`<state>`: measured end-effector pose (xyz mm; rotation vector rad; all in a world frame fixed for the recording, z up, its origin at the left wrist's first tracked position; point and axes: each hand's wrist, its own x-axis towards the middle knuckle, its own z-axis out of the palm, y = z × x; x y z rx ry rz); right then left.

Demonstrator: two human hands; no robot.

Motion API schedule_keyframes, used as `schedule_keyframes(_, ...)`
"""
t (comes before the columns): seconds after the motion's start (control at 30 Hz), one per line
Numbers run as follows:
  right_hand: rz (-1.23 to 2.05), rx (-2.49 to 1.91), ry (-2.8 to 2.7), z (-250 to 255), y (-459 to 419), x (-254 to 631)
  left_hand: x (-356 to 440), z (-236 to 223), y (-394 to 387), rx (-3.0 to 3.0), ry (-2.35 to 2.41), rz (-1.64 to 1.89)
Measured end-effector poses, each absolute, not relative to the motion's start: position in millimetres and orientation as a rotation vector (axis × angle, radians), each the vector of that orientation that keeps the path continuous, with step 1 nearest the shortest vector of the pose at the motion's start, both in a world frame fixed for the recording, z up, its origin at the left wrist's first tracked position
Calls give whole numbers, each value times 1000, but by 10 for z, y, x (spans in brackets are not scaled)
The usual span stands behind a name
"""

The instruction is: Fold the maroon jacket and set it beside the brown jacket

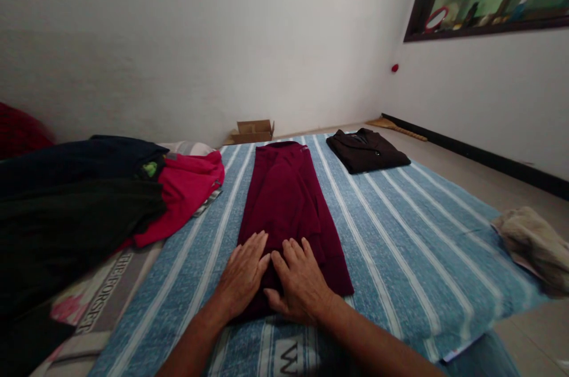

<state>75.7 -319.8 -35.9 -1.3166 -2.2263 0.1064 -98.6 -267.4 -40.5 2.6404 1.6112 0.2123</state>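
Note:
A maroon garment (284, 199) lies folded into a long strip on the blue striped bedsheet (377, 235), its narrower end pointing at the wall. Both palms rest on its near end. My left hand (244, 273) lies flat with its fingers extended forward over the cloth. Beside it, almost touching, my right hand (300, 282) also presses down, fingers stretched and thumb tucked toward the near edge. Neither hand grips anything that I can see. The near edge of the garment is partly hidden beneath the hands.
A dark brown folded garment (367, 150) sits at the far right of the bed. Dark clothes (80, 211) and a pink garment (189, 187) are heaped at left. A cardboard box (253, 131) stands by the wall. Beige cloth (533, 243) hangs at the right edge.

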Motion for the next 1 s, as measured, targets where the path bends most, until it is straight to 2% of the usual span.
schedule_keyframes(0.4,82,-1310,-2217,-441,-3211,741,-966,-371,-2724,2584,1640,318)
schedule_keyframes(0.67,78,-1210,-2271,-419,-3317,862,-1015,-372,-2812,2440,1604,724)
schedule_keyframes(0.83,26,-1011,-2423,-459,-3466,1025,-1106,-329,-2900,2144,1745,924)
schedule_keyframes(1.0,-138,-1094,-2412,-462,-3518,1028,-1174,-224,-2972,1578,1841,934)
